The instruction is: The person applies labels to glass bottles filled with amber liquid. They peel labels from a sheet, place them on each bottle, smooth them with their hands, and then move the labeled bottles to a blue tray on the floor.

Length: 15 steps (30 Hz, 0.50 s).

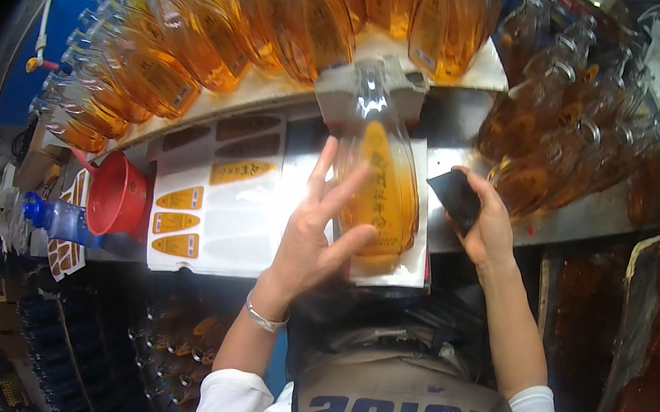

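Note:
A clear glass bottle (409, 187) of amber liquid lies before me on white paper, its neck pointing away. A long yellow label (379, 198) with dark writing runs along its upper face. My left hand (316, 230) is spread at the bottle's left side, thumb and forefinger over the label; whether they touch the glass is not clear. A thin dark flat piece, perhaps a scraper (456, 198), is held between the thumb and fingers of my right hand (488, 227), just right of the bottle. Left of my left hand lies a label sheet (228, 221) with several yellow labels on it.
Labelled amber bottles crowd the raised shelf (277, 94) at the back. More bottles (535, 169) stand at the right. A red plastic dipper (118, 195) and a blue-capped clear jug (66, 220) sit at the left end. Filled bottles also stand below the bench's front edge.

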{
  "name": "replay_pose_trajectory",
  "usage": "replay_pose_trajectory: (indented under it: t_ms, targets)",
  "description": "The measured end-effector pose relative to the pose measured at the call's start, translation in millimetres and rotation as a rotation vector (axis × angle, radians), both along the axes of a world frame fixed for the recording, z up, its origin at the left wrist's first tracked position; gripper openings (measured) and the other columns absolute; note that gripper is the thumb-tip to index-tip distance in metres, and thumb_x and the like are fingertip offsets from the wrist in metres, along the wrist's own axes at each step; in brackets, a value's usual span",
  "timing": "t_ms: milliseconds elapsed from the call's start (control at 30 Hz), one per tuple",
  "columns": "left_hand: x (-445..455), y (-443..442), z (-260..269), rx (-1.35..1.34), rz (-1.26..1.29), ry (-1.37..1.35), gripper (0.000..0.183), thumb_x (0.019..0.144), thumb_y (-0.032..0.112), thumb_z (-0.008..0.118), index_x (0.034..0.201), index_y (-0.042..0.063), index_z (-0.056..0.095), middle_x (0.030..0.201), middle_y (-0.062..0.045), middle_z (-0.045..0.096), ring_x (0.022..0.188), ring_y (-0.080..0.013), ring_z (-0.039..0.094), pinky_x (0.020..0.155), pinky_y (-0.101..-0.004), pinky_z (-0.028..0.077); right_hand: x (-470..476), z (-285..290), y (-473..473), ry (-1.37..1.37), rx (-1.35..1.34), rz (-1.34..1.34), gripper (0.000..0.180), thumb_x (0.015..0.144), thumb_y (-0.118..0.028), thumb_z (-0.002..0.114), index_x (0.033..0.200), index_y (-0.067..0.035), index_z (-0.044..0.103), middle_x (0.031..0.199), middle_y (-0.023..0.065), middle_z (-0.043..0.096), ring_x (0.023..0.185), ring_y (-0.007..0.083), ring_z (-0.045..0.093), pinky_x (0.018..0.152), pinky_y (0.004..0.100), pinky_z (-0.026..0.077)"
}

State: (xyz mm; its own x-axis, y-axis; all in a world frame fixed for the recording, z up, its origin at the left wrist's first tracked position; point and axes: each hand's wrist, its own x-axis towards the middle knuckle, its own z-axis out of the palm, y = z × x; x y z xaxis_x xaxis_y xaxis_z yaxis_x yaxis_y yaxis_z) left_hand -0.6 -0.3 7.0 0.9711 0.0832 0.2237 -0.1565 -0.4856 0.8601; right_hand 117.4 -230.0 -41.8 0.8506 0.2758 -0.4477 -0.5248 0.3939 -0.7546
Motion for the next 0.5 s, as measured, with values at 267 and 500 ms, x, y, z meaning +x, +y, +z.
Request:
replay_pose_trajectory:
  t_ms: [267, 500]
  targets:
    - [8.5, 2.9, 4.0, 0.055, 0.011, -0.008, 0.065, 0.089, 0.024, 0.077, 0.148, 0.011, 0.054, 0.164, -0.023, 0.027, 0.148, -0.0376, 0.036, 0.112, -0.0431, 0.043, 2.3, 0.6, -3.7, -0.126, 0.064, 0.114, 0.033, 0.094, -0.013, 0.061, 0.125, -0.004, 0.058, 0.110, 0.0049, 0.065, 0.096, 0.0123, 0.062, 0.083, 0.0295, 0.053]
    - [8.3, 4.6, -2.2, 0.109, 0.011, -0.055, 0.065, 0.088, 0.024, 0.078, 0.148, 0.012, 0.053, 0.163, -0.023, 0.029, 0.148, -0.0381, 0.036, 0.111, -0.0435, 0.044, 9.1, 3.4, 4.7, -0.316, 0.114, 0.139, 0.032, 0.096, -0.005, 0.062, 0.128, -0.001, 0.057, 0.115, 0.0065, 0.066, 0.105, 0.0127, 0.063, 0.096, 0.0289, 0.051]
